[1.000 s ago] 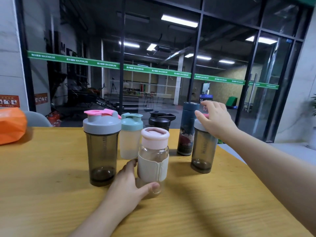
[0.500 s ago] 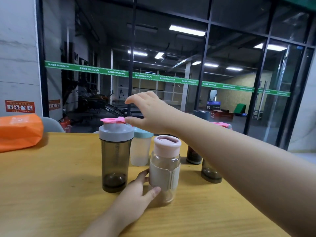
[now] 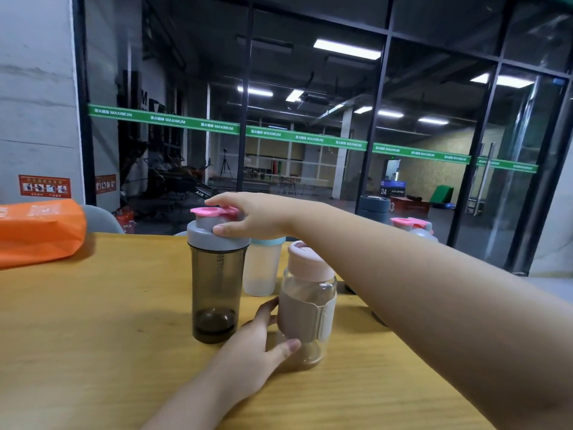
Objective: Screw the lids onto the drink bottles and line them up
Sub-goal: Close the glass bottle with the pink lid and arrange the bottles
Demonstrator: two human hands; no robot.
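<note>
A tall smoky shaker bottle (image 3: pixel 215 290) with a grey lid and pink flip cap (image 3: pixel 214 226) stands on the wooden table (image 3: pixel 93 321). My right hand (image 3: pixel 251 217) reaches across and grips that lid from above. My left hand (image 3: pixel 257 352) holds the base of a small clear bottle (image 3: pixel 307 308) with a pink lid and beige sleeve. Behind them stands a frosted bottle (image 3: pixel 262 268) with a teal lid. My right forearm hides most of a dark blue bottle (image 3: pixel 373 204) and of a second pink-capped shaker (image 3: pixel 412 226) at the right.
An orange bag (image 3: pixel 37 231) lies at the table's far left, with a grey chair back (image 3: pixel 100 218) behind it. A glass wall with a green stripe stands beyond the table. The table's right edge runs diagonally under my forearm.
My right hand has swung left from the right-hand shaker, come down and closed on the tall shaker's grey lid. My left hand stays on the small bottle. The view has shifted left.
</note>
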